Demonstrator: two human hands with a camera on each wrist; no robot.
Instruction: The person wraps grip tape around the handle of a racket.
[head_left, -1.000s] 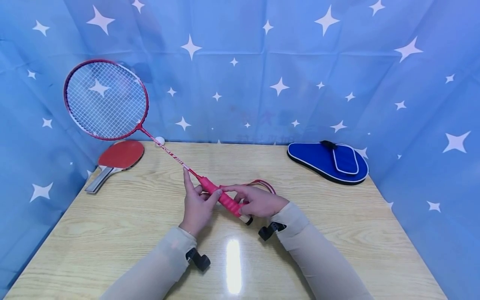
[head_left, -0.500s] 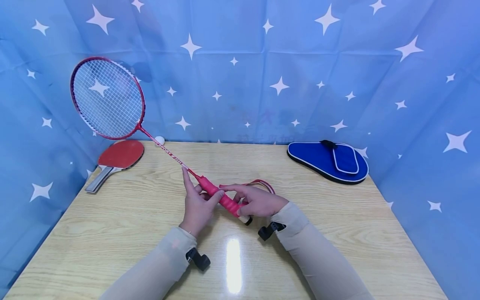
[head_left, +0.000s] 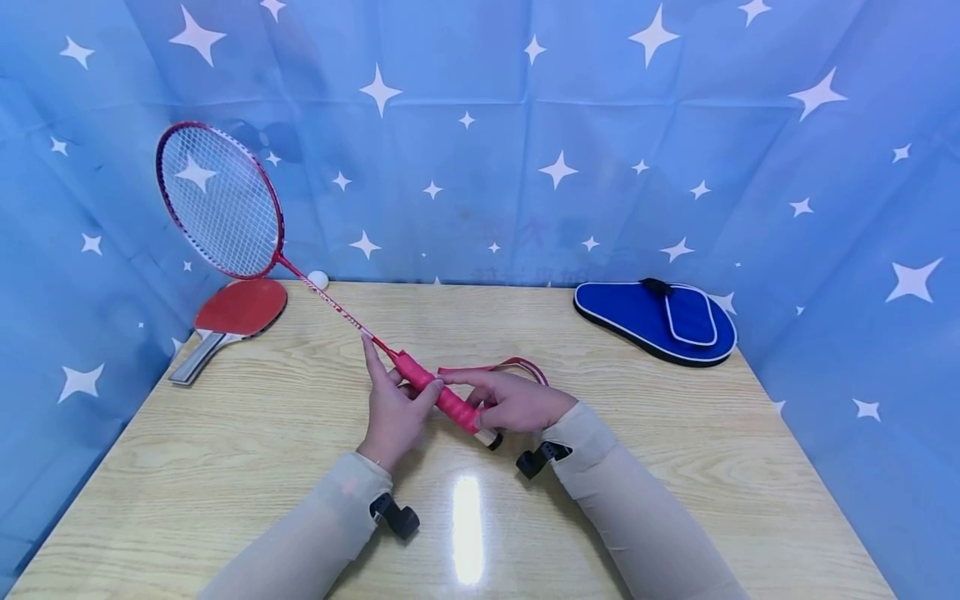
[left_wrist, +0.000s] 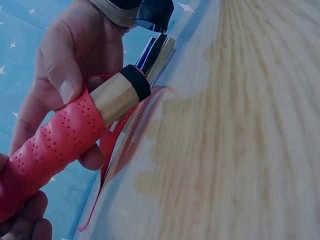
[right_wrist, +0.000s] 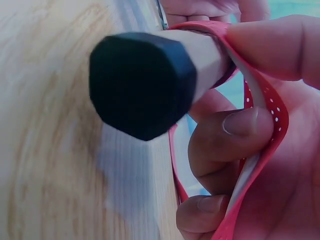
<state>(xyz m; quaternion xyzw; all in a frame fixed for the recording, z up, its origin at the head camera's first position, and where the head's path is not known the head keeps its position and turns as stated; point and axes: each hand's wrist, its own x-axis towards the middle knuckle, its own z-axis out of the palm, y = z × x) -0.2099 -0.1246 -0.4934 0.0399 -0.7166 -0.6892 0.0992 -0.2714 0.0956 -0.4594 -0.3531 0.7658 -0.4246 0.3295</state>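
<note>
A red badminton racket [head_left: 341,313] slants up to the left in the head view, its head raised above the table. My left hand [head_left: 393,421] holds its handle between thumb and fingers, the index finger stretched along the shaft. Perforated red grip tape [left_wrist: 55,137] wraps most of the handle; bare wood [left_wrist: 115,98] and a black butt cap [right_wrist: 137,85] show at its end. My right hand [head_left: 525,402] is at the handle's lower part, the thumb on the tape. In the right wrist view, its fingers curl around a loose tape strip [right_wrist: 277,110], which loops out behind that hand.
A red table tennis bat [head_left: 243,307] lies at the table's back left, near a white ball [head_left: 318,279]. A blue bat case [head_left: 637,317] with white piping lies at the back right. Blue starred cloth [head_left: 480,167] encloses the wooden table [head_left: 225,475].
The racket has rolled about its own length, so its head looks narrower and its left rim has shifted right. Both hands stay in nearly the same place.
</note>
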